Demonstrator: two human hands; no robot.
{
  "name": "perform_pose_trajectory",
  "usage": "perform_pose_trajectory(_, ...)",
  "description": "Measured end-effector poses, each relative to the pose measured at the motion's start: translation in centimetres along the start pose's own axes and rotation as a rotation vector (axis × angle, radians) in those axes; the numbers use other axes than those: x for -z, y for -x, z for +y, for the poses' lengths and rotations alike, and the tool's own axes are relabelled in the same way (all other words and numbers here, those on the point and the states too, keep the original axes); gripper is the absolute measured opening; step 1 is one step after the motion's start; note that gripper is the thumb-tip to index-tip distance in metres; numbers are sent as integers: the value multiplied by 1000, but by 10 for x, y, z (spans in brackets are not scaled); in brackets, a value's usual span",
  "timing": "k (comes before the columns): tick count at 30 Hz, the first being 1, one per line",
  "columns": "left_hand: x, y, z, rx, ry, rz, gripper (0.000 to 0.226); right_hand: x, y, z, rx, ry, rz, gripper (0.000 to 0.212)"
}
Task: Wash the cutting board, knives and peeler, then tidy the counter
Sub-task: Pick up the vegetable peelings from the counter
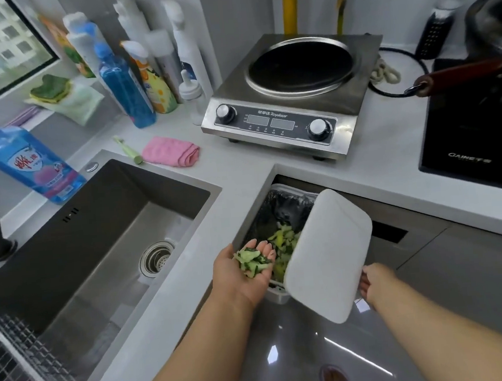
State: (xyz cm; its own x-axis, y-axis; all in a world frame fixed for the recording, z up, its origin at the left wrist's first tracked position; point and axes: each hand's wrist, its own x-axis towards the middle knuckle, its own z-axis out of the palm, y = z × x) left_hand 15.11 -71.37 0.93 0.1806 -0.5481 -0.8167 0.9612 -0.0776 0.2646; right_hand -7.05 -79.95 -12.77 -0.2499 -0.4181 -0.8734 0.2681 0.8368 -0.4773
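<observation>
Head view: everything below comes from this one camera, looking down past my arms.
Cutting board (328, 256): white, held tilted over the bin, its long axis running from my right hand up and away toward the counter edge; the far end is high and the face I see is bare.
Right hand (374, 281): it grips the near right edge of the board, fingers curled round it from behind; only their tips show at the rim.
Left hand (244, 270): palm up and cupped loosely, fingers nearly straight, carrying a heap of green vegetable scraps (253, 260) just left of the board.
Bin (271, 215): lined in black, set under the counter edge, directly beyond my left palm and under the board's left side; more green scraps already lie in it.
Turning point: the bin's mouth lies just ahead of my left fingertips, so I judge a forward tip of the palm would drop the heap in.
Sink (97, 232): well to the left, on my left hand's side, so the board must cross over to reach it.
Peeler (128, 150): the pale green tool on the counter behind the sink, beside a pink cloth (170, 151), looks like it.
Knives: none that I can make out.
</observation>
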Motion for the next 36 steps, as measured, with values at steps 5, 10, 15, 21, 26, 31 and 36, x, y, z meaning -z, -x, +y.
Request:
perform_pose_trajectory(5, -19, -24, -12, -13, -46, 21, 50, 22, -17, 1, -27, -40, 36, 14)
perform_pose_trajectory(10, -21, -53, -25, 29, -243, -39, 46, 21, -21, 0, -35, -46, 10, 23)
perform_pose_trajectory(15, -17, -58, -28, -92, -435, 118, 41, 22, -19, -3, -13, -3, -15, 15)
perform_pose_trajectory(21, -16, -57, -29, -108, -505, 38, 61, 23, -16, -7, -2, 5, -33, 15)
perform_pose_trajectory(26, -18, -50, -36, -117, -597, 84, 51, 23, -20, -8, 2, 12, -17, 14)
perform_pose_trajectory(31, -18, -46, -28, -45, -259, 75, 79, 23, -15, -10, 1, 35, -30, 18)
perform_pose_trajectory(36, -20, -42, -30, -29, -209, 91, 70, 21, -11, -12, 0, 62, -37, 18)
